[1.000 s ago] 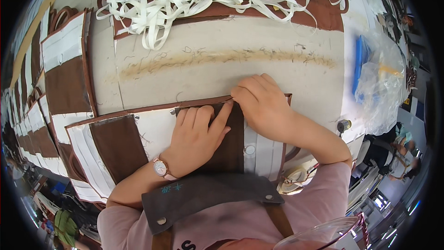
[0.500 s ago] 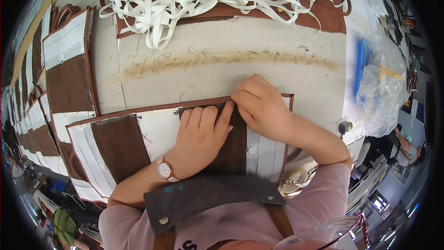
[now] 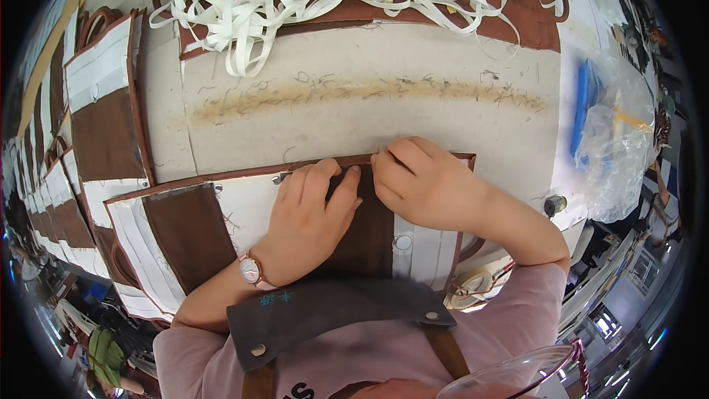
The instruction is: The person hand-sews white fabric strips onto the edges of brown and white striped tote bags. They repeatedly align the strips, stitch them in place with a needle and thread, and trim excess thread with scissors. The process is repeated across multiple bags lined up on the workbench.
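Observation:
In front of me lies a flat brown-and-white fabric bag panel (image 3: 188, 236) with a narrow brown edging along its far side. My left hand (image 3: 314, 207), wearing a wristwatch (image 3: 251, 271), rests on its middle part, fingers spread and their tips near the far edge. Just to the right, my right hand (image 3: 428, 181) pinches the brown edging between thumb and forefinger, its other fingers curled. Anything small inside that pinch is hidden. Round metal snaps (image 3: 276, 180) sit along the white parts.
Tangled white tape (image 3: 288, 0) lies on brown pieces across the table. More brown-and-white panels (image 3: 111, 137) are stacked at left. Thread scraps (image 3: 369, 89) stick along a yellowish strip. At right are clear plastic bags (image 3: 617, 148), a small spool-like object (image 3: 554, 205) and a tape roll (image 3: 469, 288).
My left hand has shifted slightly left, its fingers more bent and spread. My right hand has dropped a little nearer to me, still pinching at the edging.

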